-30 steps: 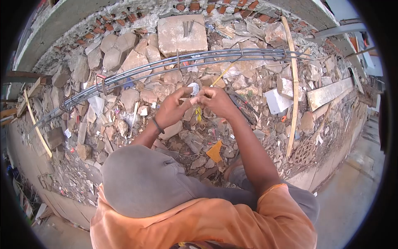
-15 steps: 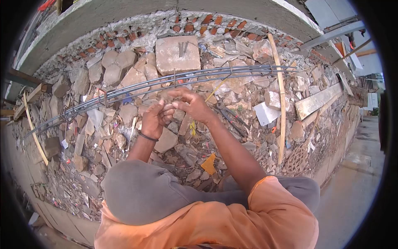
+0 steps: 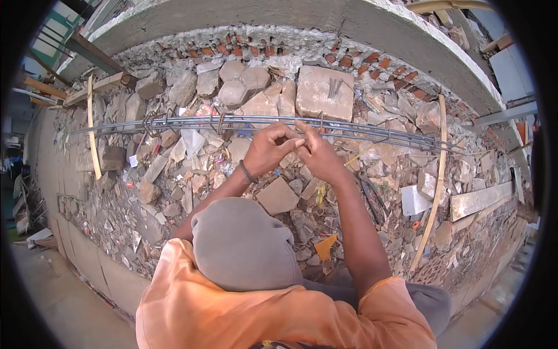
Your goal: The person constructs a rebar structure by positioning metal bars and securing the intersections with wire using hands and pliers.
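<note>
In front of my knees lies a bundle of long steel reinforcing bars (image 3: 250, 119), with bent wire stirrups (image 3: 154, 125) around it toward the left. My left hand (image 3: 268, 148) is just on the near side of the bars, fingers curled and thumb pointing at the other hand. Close against it, my right hand (image 3: 321, 156) is pinched, its index finger reaching up toward the bars. Whatever sits between the fingertips is too small to make out. Dark long-handled pincers (image 3: 372, 199) lie on the rubble right of my right forearm.
A square stone block (image 3: 317, 104) behind the bars carries several short metal pieces (image 3: 335, 87). Wooden strips (image 3: 437, 192) cross under the bars at both ends. Broken stone and brick cover the ground up to a concrete beam (image 3: 261, 26). A yellow-orange scrap (image 3: 325, 247) lies near my legs.
The view has turned leftward, so the scene sits farther right. Both hands are nearer the bars, fingertips closer together, and the right index finger now points up.
</note>
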A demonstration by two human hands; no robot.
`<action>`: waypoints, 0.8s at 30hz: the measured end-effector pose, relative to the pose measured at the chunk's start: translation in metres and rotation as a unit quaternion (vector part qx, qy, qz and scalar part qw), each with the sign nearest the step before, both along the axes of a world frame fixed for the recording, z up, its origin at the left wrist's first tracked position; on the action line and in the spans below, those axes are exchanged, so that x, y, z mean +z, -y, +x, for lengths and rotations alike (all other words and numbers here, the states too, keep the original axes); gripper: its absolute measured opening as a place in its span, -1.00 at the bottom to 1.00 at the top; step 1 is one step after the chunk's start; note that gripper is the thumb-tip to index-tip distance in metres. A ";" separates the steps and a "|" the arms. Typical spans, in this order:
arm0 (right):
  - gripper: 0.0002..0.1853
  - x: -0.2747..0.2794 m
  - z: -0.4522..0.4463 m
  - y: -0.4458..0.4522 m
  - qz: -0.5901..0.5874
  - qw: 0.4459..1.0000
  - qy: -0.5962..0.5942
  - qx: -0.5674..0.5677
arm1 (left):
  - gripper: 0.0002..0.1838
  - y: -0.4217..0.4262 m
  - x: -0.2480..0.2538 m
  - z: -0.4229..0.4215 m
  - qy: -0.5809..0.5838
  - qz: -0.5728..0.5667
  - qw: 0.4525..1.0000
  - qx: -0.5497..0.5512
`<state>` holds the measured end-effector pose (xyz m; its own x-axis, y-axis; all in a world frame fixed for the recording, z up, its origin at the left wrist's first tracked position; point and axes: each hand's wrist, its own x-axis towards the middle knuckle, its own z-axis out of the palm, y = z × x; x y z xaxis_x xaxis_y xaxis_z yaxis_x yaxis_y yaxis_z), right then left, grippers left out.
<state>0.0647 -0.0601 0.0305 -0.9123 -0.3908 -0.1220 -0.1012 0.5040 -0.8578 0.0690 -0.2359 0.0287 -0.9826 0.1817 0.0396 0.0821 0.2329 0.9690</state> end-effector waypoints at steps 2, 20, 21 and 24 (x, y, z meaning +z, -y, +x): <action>-0.33 0.039 -0.015 0.010 -0.012 1.000 0.008 0.028 | -0.84 0.017 0.037 -0.014 -0.041 -0.072 0.996 -0.033; -0.88 0.189 -0.047 -0.014 -0.673 0.719 0.168 -0.025 | -0.64 -0.073 0.260 -0.030 -0.198 -0.044 0.966 0.157; -0.88 0.191 -0.047 -0.017 -0.675 0.716 0.179 0.000 | -0.67 -0.078 0.263 -0.025 -0.168 -0.025 0.971 0.167; -0.85 0.189 -0.049 -0.024 -0.687 0.695 0.209 0.034 | -0.76 -0.078 0.249 -0.023 -0.293 -0.115 0.931 0.185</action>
